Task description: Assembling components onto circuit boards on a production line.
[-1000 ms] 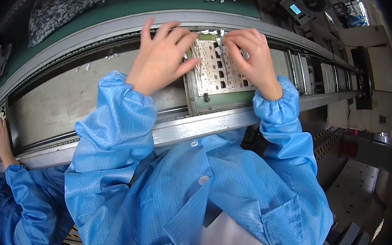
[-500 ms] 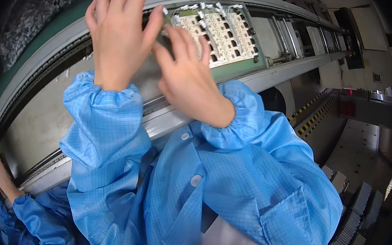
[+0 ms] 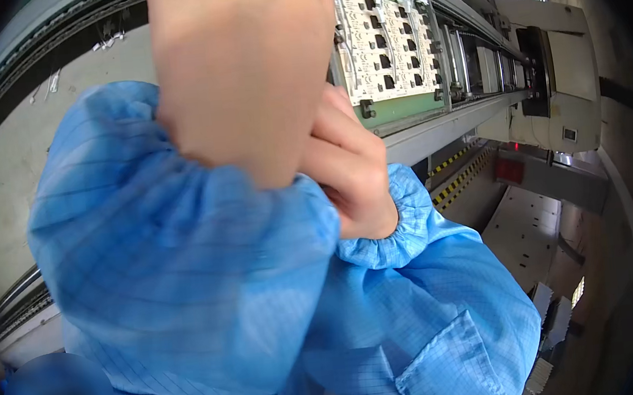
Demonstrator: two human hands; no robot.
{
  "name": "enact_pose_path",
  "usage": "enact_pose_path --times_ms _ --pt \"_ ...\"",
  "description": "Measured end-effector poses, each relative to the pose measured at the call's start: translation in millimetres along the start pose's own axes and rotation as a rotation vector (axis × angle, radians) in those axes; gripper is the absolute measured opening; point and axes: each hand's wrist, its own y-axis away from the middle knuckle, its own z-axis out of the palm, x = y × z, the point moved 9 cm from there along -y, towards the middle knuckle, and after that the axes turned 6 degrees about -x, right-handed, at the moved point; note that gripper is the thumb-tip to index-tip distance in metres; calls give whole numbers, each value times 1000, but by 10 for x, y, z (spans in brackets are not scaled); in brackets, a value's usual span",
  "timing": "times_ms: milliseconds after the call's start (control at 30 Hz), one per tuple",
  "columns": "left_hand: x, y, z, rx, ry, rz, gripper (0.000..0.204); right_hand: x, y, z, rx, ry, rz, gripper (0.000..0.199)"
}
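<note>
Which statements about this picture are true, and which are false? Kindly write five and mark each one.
1. The left arm partly hides the right hand. True.
2. The right hand lies flat on the board panel. False: the pale board panel shows beyond it, uncovered.
3. Both sleeves are red. False: the sleeves are blue.
4. Small white pieces lie left of the left arm. True.
5. Striped tape is at the picture's left. False: the yellow-and-black tape is at right.

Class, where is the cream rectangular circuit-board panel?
In the head view, the panel lies upper right of centre on a flat green carrier, beyond the bare right hand.
</note>
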Motion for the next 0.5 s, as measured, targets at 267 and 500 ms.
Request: enact_pose_path --times_ms 267,500 --pt "31 33 473 -759 -882 -65 28 27 -4 -37 2 -26 -21 12" --pt "-1 96 363 -583 -630 -78 26 43 -2 27 -44 -85 -45 13"
